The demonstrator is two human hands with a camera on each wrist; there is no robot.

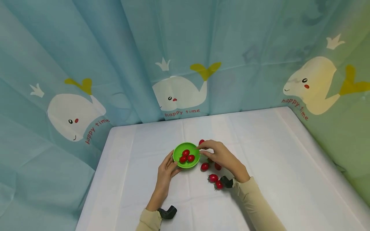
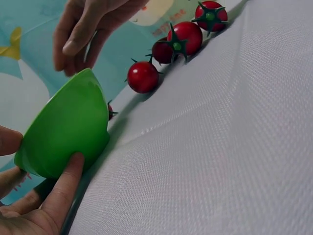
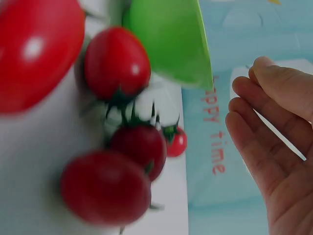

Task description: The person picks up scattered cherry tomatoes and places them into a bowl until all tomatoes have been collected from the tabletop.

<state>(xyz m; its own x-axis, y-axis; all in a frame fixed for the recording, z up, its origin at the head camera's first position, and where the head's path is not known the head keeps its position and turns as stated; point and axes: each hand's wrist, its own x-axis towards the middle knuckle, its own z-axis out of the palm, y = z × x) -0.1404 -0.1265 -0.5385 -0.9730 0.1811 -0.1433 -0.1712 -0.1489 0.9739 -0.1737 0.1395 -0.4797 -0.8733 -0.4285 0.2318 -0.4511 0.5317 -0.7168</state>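
A green bowl (image 1: 179,149) stands on the white cloth with three cherry tomatoes (image 1: 186,153) in it. My left hand (image 1: 165,171) holds the bowl from its left side, and in the left wrist view its fingers (image 2: 66,188) lie against the bowl's outer wall. Over the right rim hovers my right hand (image 1: 218,154), its fingers loosely bent and nothing between them. The right wrist view shows that hand (image 3: 279,127) apart from the rim. Several more tomatoes with green stems lie on the cloth to the right, such as one tomato (image 1: 204,166) close to the bowl.
Two tomatoes (image 1: 213,178) lie nearer the front, by the right wrist's black camera mount (image 1: 226,182). Another tomato (image 1: 201,141) sits behind the right fingertips. A blue curtain (image 1: 185,38) with whale prints hangs along the back of the table (image 1: 260,134).
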